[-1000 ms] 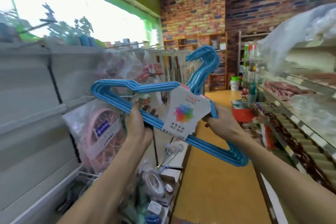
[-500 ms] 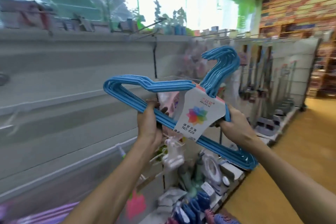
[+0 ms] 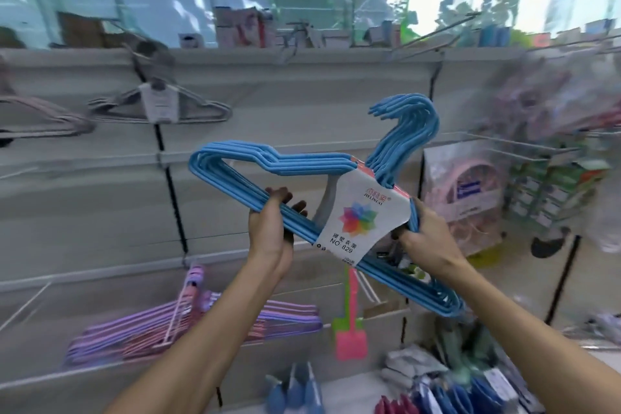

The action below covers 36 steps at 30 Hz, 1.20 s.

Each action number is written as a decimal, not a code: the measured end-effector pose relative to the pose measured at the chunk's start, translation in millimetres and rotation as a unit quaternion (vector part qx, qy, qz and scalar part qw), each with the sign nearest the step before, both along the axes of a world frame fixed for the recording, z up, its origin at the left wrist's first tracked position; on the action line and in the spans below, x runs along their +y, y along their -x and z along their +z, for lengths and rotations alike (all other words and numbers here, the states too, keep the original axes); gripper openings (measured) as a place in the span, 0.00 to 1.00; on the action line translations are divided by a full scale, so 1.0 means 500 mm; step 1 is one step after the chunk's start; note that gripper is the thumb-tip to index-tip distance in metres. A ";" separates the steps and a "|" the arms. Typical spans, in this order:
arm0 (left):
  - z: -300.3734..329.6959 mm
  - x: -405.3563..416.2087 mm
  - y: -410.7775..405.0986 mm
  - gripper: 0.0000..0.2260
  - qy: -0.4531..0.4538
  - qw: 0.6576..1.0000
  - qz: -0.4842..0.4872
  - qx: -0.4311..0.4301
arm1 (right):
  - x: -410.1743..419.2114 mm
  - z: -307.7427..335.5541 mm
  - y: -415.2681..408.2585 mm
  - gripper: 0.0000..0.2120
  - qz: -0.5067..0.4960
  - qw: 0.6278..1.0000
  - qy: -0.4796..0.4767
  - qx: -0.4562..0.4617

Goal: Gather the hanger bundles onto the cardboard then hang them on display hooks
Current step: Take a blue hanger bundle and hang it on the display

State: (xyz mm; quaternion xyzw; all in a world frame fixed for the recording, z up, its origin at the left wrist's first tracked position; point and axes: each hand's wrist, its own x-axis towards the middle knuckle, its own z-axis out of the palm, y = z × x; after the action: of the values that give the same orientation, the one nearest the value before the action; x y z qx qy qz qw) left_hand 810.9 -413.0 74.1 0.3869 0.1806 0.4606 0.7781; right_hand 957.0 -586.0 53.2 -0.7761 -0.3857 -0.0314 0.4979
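I see both hands up in front of the grey slatted display wall (image 3: 100, 212), holding a bundle of blue plastic-coated wire hangers (image 3: 268, 165) tilted so its right end drops low. My left hand (image 3: 270, 228) grips the bundle's lower bars from underneath, fingers curled over them near the left shoulder; my right hand (image 3: 424, 239) clutches the same bars just right of the white paper label sleeve with a multicoloured flower print (image 3: 361, 215), which wraps the bundle's middle. The hooks of the bundle point up and to the left, in the air and clear of the wall — the bundle hangs on nothing, carried only by the two hands. On the wall behind, upper left, a grey hanger bundle with a white tag (image 3: 158, 106) hangs from a prong, and a pale pink bundle (image 3: 43, 118) sits further left, blurred. Lower left, a stack of purple and pink hangers (image 3: 188, 326) lies across a wire rail. A green-and-pink plastic fly swatter (image 3: 351, 329) dangles below the blue bundle, and a bagged pink round item (image 3: 467, 195) hangs to the right. Packaged goods along the bottom shelf are too smeared to identify.
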 end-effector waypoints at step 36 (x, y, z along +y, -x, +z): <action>-0.197 0.427 0.182 0.04 0.132 0.991 -0.002 -0.020 | 0.460 -0.133 0.115 0.24 0.052 0.991 0.110 -0.052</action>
State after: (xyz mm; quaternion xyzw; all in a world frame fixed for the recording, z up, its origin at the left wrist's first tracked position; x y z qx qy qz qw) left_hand 720.1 -199.5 -24.5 0.2719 0.2232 0.4386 0.8270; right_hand 899.4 -355.9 -13.2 -0.8023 -0.4519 -0.0038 0.3900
